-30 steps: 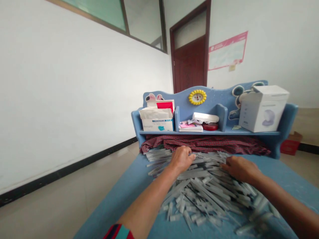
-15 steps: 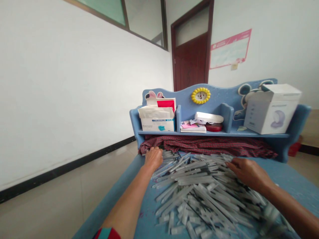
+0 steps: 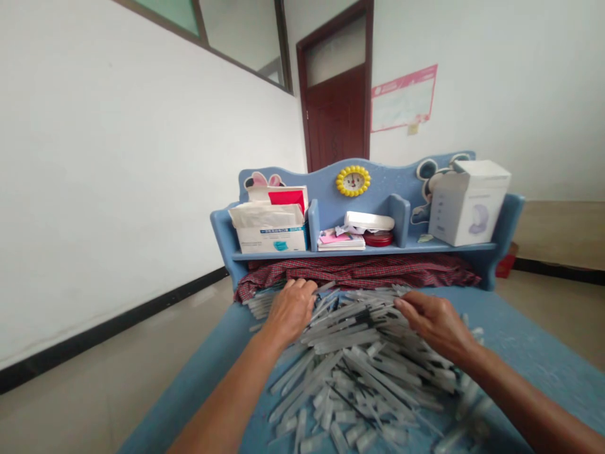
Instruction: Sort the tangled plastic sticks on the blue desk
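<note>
A large heap of translucent pens [image 3: 350, 337] and loose pen caps [image 3: 326, 410] lies on the blue tabletop. Some pens show dark refills inside. My left hand [image 3: 293, 309] is over the heap's far left side, fingers curled down and closed, with a pen [image 3: 326, 287] sticking out past the fingertips. Beside it, a row of pens [image 3: 262, 306] lies by the cloth. At the heap's far right edge, my right hand [image 3: 437, 321] has thumb and forefinger pinched together against the pens. What lies between those fingertips is too small to make out.
A blue shelf [image 3: 283, 256] at the table's back holds a mask box [image 3: 271, 233], papers [image 3: 340, 243], a red round tin [image 3: 378, 238] and a white carton [image 3: 467, 205]. Below it lies a bunched red checked cloth [image 3: 368, 271]. A white wall [image 3: 118, 157] runs along the left.
The view has turned right, so the furniture appears shifted left. My left hand has moved from the far left corner by the cloth toward the heap. My right hand stays at the heap's far right edge.
</note>
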A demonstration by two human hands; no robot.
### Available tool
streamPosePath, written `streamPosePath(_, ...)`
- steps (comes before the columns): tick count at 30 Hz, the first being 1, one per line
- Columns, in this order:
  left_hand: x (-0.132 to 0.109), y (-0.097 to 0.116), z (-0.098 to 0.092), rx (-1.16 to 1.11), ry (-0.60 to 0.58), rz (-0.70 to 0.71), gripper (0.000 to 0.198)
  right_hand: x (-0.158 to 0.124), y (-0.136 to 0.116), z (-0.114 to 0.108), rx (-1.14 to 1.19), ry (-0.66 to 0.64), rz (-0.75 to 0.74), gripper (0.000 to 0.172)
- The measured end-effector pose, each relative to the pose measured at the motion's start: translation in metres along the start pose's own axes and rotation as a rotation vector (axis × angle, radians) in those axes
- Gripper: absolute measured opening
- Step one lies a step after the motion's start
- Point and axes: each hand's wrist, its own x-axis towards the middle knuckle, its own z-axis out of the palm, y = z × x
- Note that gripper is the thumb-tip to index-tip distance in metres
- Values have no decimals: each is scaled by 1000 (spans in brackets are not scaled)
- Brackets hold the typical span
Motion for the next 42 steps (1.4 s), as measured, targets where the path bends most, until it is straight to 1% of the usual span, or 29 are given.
streamPosePath(2, -3, 24, -7, -44, 18, 138, 18, -3, -12, -2, 131, -37, -58, 41)
streamPosePath(4, -8, 43, -12, -87, 50, 263, 19, -6, -22, -2, 233, -73, -85, 45)
streamPosePath(6, -13, 56, -15, -129, 84, 346, 20, -8, -26, -2, 300, -103, -79, 48)
streamPosePath(8, -15, 62, -16, -167, 109, 389, 20, -8, -26, 0, 349, -124, -54, 50)
streamPosePath(11, -16, 62, -18, -221, 126, 411, 20, -7, -22, 1, 459, -170, 5, 49)
streamPosePath(13, -15, 59, -18, -266, 110, 418, 20, -7, -19, 0, 552, -253, 50, 46)
streamPosePath(16, -14, 55, -19, -347, 19, 439, 21, -8, -16, -2, 631, -382, 81, 41)
streamPosePath(20, -14, 52, -22, -486, -92, 451, 24, -9, -14, -3, 674, -445, 92, 36)
streamPosePath(24, -15, 50, -27, -589, -177, 446, 26, -8, -13, -4, 667, -474, 82, 33)
streamPosePath(28, -14, 51, -29, -584, -227, 442, 26, -7, -14, -5, 586, -457, 75, 38)
streamPosePath(31, -14, 51, -27, -583, -226, 430, 26, -8, -15, -4, 552, -463, 97, 41)
streamPosePath(34, -15, 51, -24, -611, -212, 407, 25, -8, -16, -4, 591, -474, 114, 37)
streamPosePath(36, -15, 51, -23, -621, -206, 399, 25, -7, -17, -3, 644, -460, 128, 33)
streamPosePath(38, -15, 50, -22, -618, -200, 398, 26, -6, -17, -3, 672, -443, 143, 33)
streamPosePath(42, -15, 49, -21, -595, -189, 400, 27, -6, -18, -1, 584, -445, 135, 37)
